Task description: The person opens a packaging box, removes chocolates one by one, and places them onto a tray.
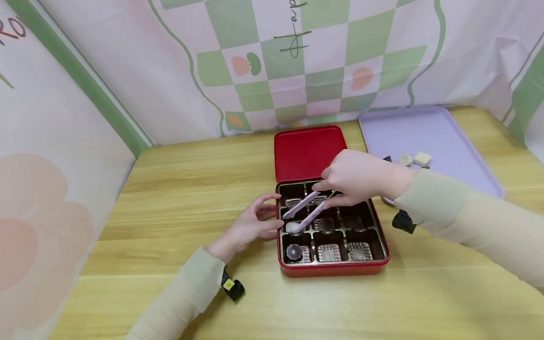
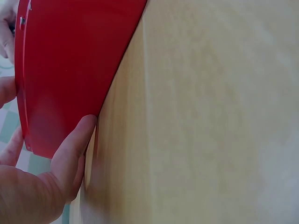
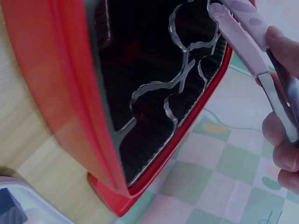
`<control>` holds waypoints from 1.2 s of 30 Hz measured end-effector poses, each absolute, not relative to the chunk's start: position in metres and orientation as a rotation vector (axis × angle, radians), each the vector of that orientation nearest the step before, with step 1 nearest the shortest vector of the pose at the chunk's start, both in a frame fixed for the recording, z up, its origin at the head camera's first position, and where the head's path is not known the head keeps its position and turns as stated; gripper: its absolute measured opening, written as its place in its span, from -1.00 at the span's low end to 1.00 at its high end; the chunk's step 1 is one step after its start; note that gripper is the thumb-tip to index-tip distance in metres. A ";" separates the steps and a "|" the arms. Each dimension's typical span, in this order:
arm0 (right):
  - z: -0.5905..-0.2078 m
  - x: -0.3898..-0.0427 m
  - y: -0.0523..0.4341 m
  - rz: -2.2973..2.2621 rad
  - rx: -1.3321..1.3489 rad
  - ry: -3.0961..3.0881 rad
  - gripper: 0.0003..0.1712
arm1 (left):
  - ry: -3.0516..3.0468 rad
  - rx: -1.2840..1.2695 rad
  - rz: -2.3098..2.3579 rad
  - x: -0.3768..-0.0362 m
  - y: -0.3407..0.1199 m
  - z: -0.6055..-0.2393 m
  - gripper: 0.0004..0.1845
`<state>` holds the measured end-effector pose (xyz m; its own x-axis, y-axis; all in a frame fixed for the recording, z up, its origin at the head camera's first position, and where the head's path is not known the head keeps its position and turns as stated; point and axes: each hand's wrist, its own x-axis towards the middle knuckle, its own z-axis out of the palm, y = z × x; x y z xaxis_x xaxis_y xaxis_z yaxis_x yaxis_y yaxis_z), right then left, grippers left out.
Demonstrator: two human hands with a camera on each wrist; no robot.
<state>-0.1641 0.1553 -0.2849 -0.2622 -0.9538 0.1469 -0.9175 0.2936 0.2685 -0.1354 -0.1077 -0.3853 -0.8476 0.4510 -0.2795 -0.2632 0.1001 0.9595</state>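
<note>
A red tin with a dark divided insert stands on the table. My right hand pinches lavender-tipped tongs above it, their arms spread apart and reaching into the middle-left compartment. A small whitish round piece shows at the lower tip; whether it is gripped I cannot tell. In the front-left compartment sits a purple scalloped piece. My left hand rests its spread fingers against the tin's left side. In the left wrist view, fingertips touch the red wall near the table.
Behind the tin lies its red lid, folded back. A lavender tray at the back right bears a pale square piece, a pale round piece and dark bits, partly hidden by my right arm. A patterned curtain backs the table.
</note>
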 end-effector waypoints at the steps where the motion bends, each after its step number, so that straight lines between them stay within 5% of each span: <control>1: -0.286 -0.165 0.154 -0.194 1.708 -2.286 -0.66 | 1.866 0.183 1.803 -0.136 -0.107 -0.385 -0.31; 36: -0.315 -0.175 0.153 -0.107 1.748 -2.352 -0.66 | 1.862 0.183 1.825 -0.134 -0.107 -0.387 -0.31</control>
